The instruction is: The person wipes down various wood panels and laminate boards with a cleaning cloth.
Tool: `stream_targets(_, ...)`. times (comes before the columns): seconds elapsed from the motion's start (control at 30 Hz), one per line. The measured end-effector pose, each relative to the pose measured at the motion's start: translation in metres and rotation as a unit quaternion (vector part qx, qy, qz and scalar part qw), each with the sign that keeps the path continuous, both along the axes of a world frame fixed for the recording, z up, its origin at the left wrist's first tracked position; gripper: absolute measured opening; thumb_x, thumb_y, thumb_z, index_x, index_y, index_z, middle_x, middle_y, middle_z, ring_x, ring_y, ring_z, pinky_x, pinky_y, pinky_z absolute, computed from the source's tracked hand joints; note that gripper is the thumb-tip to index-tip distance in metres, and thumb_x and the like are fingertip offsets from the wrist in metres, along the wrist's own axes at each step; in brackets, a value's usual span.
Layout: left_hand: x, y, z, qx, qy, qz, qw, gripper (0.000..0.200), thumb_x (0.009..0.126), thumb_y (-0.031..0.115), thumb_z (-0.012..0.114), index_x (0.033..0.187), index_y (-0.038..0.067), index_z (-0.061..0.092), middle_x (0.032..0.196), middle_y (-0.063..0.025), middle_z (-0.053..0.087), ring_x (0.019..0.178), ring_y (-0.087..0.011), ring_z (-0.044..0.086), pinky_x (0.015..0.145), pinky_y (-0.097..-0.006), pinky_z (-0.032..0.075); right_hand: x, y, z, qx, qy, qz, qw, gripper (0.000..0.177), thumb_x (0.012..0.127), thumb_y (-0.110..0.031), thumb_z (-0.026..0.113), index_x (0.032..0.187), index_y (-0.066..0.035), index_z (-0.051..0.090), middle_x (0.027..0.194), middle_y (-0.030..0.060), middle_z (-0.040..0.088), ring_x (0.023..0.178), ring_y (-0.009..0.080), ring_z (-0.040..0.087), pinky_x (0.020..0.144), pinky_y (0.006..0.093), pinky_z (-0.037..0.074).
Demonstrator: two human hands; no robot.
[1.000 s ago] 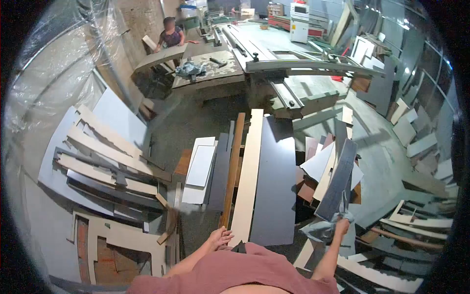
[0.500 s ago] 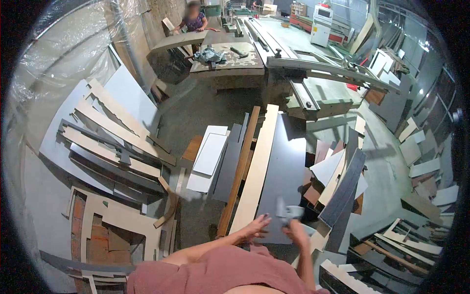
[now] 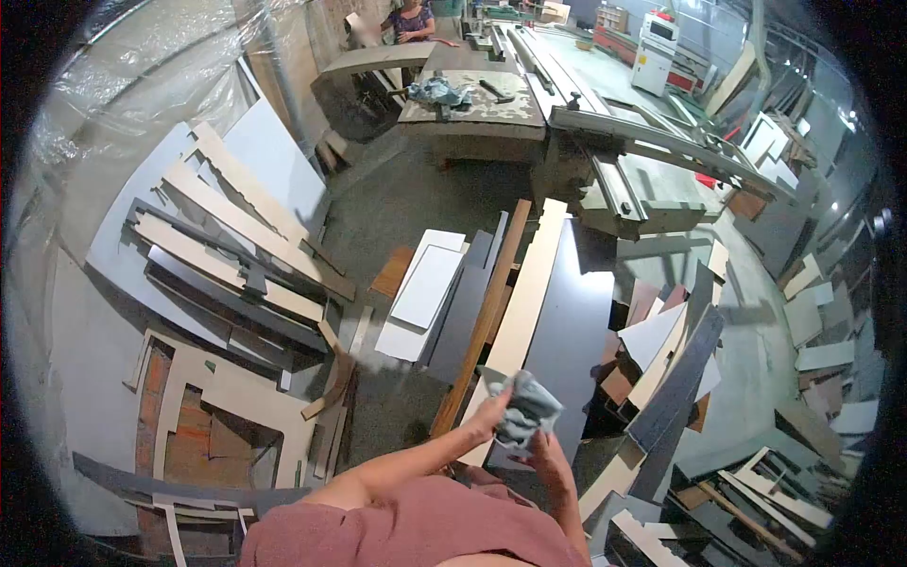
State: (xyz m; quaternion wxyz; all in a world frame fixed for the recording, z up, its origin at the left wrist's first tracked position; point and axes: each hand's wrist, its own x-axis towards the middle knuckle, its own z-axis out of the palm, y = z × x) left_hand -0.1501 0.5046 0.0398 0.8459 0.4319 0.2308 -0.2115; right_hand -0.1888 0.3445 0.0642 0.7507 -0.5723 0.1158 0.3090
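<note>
A crumpled pale grey-green cloth (image 3: 529, 408) is bunched between my two hands, above the boards. My left hand (image 3: 488, 419) is closed on its left side, and my right hand (image 3: 542, 452) grips it from below on the right. A small dark flat edge shows beside my left fingers; what it belongs to I cannot make out. Under the hands lie a long dark grey panel (image 3: 570, 321) with a glossy face and a long cream board (image 3: 532, 300). A narrow brown board (image 3: 495, 302) runs along their left.
White panels (image 3: 427, 283) lie to the left, with cut strips (image 3: 236, 231) leaning further left. Offcuts (image 3: 652, 331) are piled at the right. Ahead are a worktable (image 3: 472, 115) with a rag and a hammer, a sliding saw (image 3: 661, 146), and another person (image 3: 413, 24).
My left hand, previously apart with fingers spread, is now on the cloth. The blurred pale thing in my right hand now shows as cloth. The view has shifted slightly.
</note>
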Motion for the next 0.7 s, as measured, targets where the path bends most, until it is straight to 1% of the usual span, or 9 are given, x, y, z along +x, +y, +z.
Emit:
stream_targets(0.03,-0.004,-0.007,-0.013,0.093,-0.019,-0.052,0.994,0.066,0.079,0.054,0.041,0.092,-0.01,0.053,0.086,-0.0143,0.058,0.079,-0.0238,0.059,0.064,-0.0304,0.046,-0.002,0.009,-0.003,0.116,0.065,-0.011,0.991,0.061,0.078,-0.044,0.052,0.124,-0.009,0.031,0.114,0.0132,0.046,0.101,0.0251,0.048,0.078,0.0406,0.044)
stream_targets(0.1,-0.018,-0.016,-0.051,0.309,-0.124,-0.129,0.934,0.082,0.073,0.064,0.04,0.085,-0.016,0.053,0.076,-0.0155,0.058,0.074,-0.0241,0.057,0.06,-0.0308,0.043,-0.005,0.033,0.008,0.134,0.132,-0.012,0.982,0.058,0.075,-0.048,0.054,0.116,-0.01,0.041,0.107,0.0101,0.051,0.094,0.0247,0.052,0.075,0.0398,0.046)
stream_targets(0.13,-0.019,-0.006,-0.034,0.344,-0.069,-0.191,0.917,0.079,0.074,0.063,0.039,0.086,-0.014,0.054,0.069,-0.0147,0.056,0.069,-0.0248,0.056,0.06,-0.033,0.043,-0.004,0.045,0.001,0.137,0.14,-0.074,0.978,0.054,0.077,-0.045,0.053,0.112,-0.006,0.043,0.099,0.01,0.054,0.087,0.0238,0.055,0.072,0.0395,0.047)
stream_targets(0.2,-0.022,0.014,-0.031,0.325,-0.065,-0.23,0.915,0.074,0.074,0.061,0.04,0.092,-0.01,0.054,0.073,-0.014,0.056,0.07,-0.0227,0.055,0.06,-0.0323,0.043,-0.002,0.055,0.009,0.151,0.192,-0.122,0.962,0.047,0.078,-0.041,0.054,0.103,-0.002,0.048,0.094,0.0095,0.055,0.08,0.0227,0.056,0.069,0.0402,0.047)
stream_targets(0.23,-0.023,0.024,-0.029,0.304,-0.058,-0.267,0.913,0.07,0.075,0.059,0.042,0.098,-0.005,0.053,0.078,-0.0132,0.056,0.071,-0.0206,0.054,0.061,-0.0317,0.043,-0.004,0.063,-0.023,0.184,0.148,-0.175,0.956,0.044,0.078,-0.038,0.056,0.102,-0.002,0.049,0.095,0.0091,0.055,0.082,0.0224,0.055,0.068,0.0386,0.047)
stream_targets(0.37,-0.03,0.07,-0.006,0.288,-0.099,-0.32,0.897,0.051,0.079,0.048,0.047,0.094,0.0,0.055,0.076,-0.0068,0.056,0.063,-0.0143,0.052,0.054,-0.0282,0.042,-0.006,0.086,-0.037,0.143,0.157,-0.196,0.957,0.04,0.078,-0.034,0.057,0.101,-0.002,0.049,0.094,0.0091,0.055,0.081,0.0223,0.055,0.067,0.0368,0.047)
stream_targets(0.47,-0.035,0.102,-0.016,0.207,-0.051,-0.213,0.953,0.035,0.082,0.036,0.05,0.093,0.003,0.054,0.072,-0.0012,0.054,0.06,-0.0098,0.049,0.052,-0.0251,0.041,0.002,0.101,-0.027,0.131,0.133,-0.195,0.963,0.038,0.079,-0.031,0.056,0.104,-0.003,0.049,0.095,0.0088,0.055,0.084,0.0231,0.055,0.071,0.0385,0.045)
stream_targets(0.6,-0.037,0.143,-0.025,0.225,-0.055,-0.145,0.962,0.033,0.082,0.031,0.051,0.091,0.001,0.057,0.078,0.0004,0.055,0.069,-0.0072,0.047,0.062,-0.0228,0.039,0.013,0.116,-0.024,0.107,0.106,-0.2,0.968,0.028,0.081,-0.027,0.054,0.103,-0.01,0.049,0.095,0.0056,0.055,0.088,0.0192,0.052,0.077,0.0393,0.041)
stream_targets(0.7,-0.03,0.173,-0.061,0.19,-0.086,-0.043,0.977,0.024,0.082,0.025,0.051,0.095,0.005,0.054,0.076,0.0007,0.054,0.062,-0.0075,0.047,0.054,-0.024,0.039,0.017,0.123,-0.031,0.107,0.057,-0.178,0.977,0.026,0.082,-0.026,0.053,0.102,-0.01,0.048,0.093,0.0049,0.054,0.088,0.018,0.052,0.079,0.0379,0.04)
